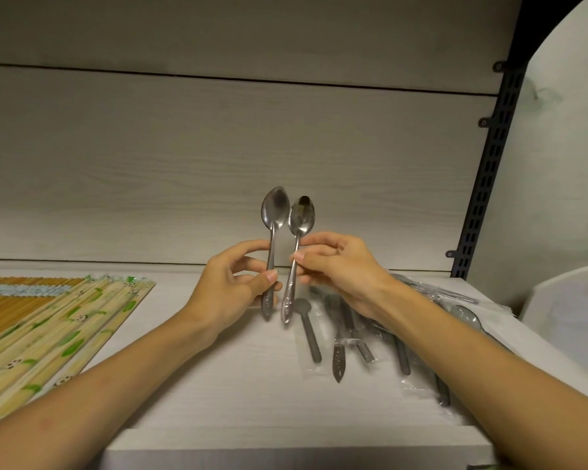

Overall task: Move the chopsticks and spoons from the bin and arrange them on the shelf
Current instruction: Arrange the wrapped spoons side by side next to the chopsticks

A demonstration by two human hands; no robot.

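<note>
The shelf [190, 385], pale wood-grain, was seen running from 9 to 3 o'clock, with its front edge low at 6 o'clock and a back panel rising behind. A white curved bin wall [564, 300] was seen at 3 o'clock. Wrapped chopsticks [48, 327] were laid in fanned rows at 9 o'clock. A loose pile of bagged spoons [353, 337] was spread from centre toward 4 o'clock, the film probably slick.

Open shelf was judged to lie between the chopsticks and the pile, toward 7 o'clock; that strip was judged best for laying down.

Two bare metal spoons were held upright at centre, bowls toward 12 o'clock, close together. The left spoon [275, 212] was pinched mid-handle by the left hand [231, 290], fingers curled round it. The right spoon [302, 215] was pinched high on the handle by the right hand [340, 266], thumb and forefinger closed on it.

Both were judged stiff, light and smooth, so liable to slip or pivot; a hold nearer the embossed handle end was judged steadier. Nothing fragile was seen.
</note>
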